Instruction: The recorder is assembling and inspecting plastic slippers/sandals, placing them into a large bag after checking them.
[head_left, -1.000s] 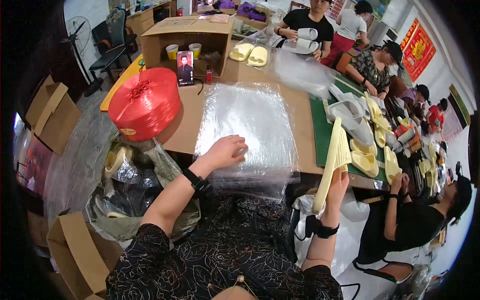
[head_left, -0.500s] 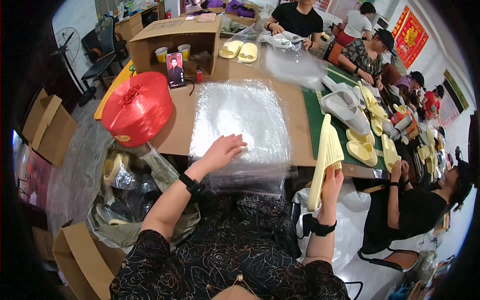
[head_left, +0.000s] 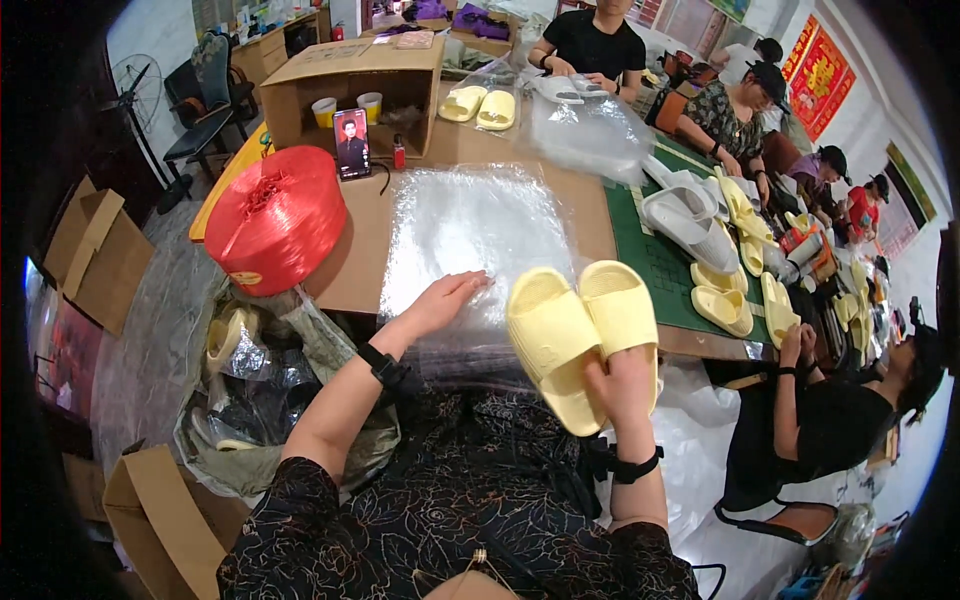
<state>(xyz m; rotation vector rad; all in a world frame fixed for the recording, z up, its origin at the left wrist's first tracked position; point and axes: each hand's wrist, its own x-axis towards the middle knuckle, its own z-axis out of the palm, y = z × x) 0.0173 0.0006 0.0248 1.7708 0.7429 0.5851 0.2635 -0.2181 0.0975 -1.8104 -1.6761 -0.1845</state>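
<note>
My right hand grips a pair of pale yellow slide slippers, side by side with their soles down, above the front right edge of a stack of clear plastic bags. Its fingers go in under the strap of the right-hand slipper, and the thumb lies by the other one. On the bags rests my left hand, fingers stretched out over the shiny film, holding nothing that I can make out. The slippers cover the stack's near right corner.
A big red roll of plastic twine stands left of the bags. Behind are an open carton, a propped phone and a bagged yellow pair. Grey and yellow slippers lie on a green mat, with co-workers along the right.
My right hand has swung the slippers left and turned them, so both now show side by side near the bags. My left hand stays on the stack, slightly turned.
</note>
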